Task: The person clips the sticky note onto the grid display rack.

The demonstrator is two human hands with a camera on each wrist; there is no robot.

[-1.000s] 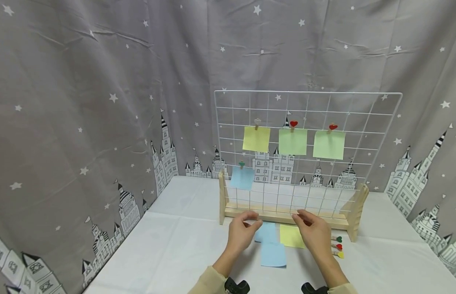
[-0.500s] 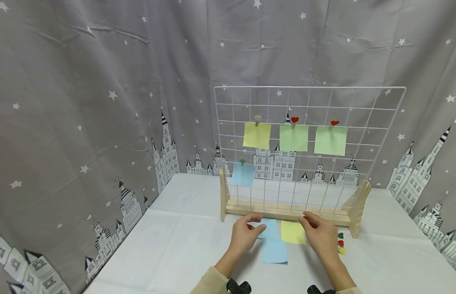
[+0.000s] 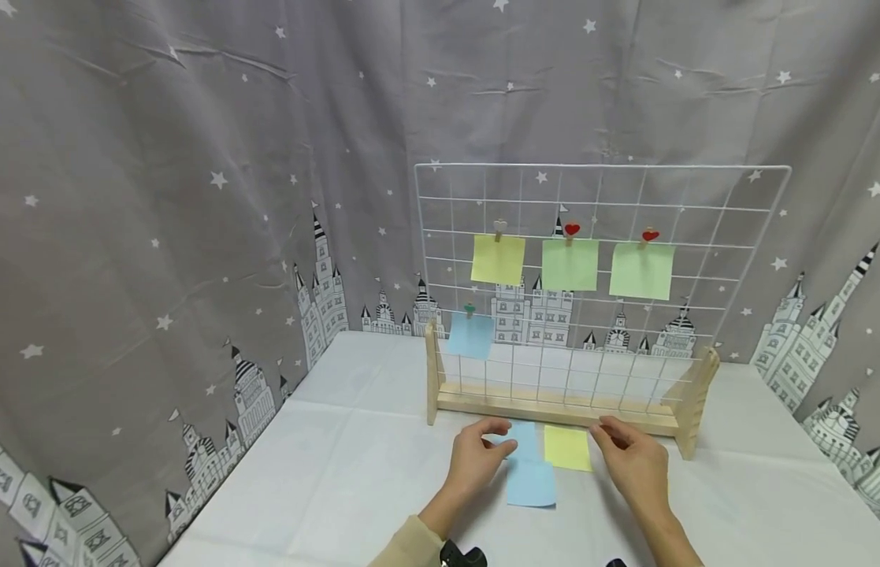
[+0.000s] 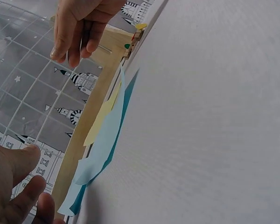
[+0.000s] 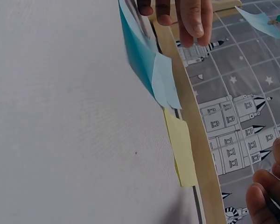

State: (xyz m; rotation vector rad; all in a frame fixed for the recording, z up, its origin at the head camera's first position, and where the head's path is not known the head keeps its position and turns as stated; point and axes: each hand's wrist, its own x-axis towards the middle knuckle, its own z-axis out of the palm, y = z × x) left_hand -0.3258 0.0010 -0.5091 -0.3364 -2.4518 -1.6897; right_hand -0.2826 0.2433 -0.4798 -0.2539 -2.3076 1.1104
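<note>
Your left hand (image 3: 475,461) hangs at the left edge of the upper blue note (image 3: 526,442), thumb and index finger apart, fingers curved, gripping nothing. Your right hand (image 3: 634,465) is just right of the yellow note (image 3: 568,449), fingers loosely bent, also holding nothing. Both notes lie side by side on the white tablecloth (image 3: 305,472), in front of the wooden base (image 3: 553,405). The lower blue note (image 3: 531,484) lies nearer you, its top edge at the upper one's bottom edge. Left wrist view: wooden clips (image 4: 135,37) with yellow, red and green tops lie near the base, beyond the notes.

Wire grid (image 3: 595,203), upper part: a hanging yellow note (image 3: 498,261) under a pale heart clip (image 3: 499,226), then two green notes (image 3: 570,266), each under a red heart clip. Lower left: a hanging blue note (image 3: 471,336) under a green-topped clip (image 3: 470,309). Background: grey curtain (image 3: 198,236) with stars and castles. Beige sleeve (image 3: 407,543) at your left wrist
</note>
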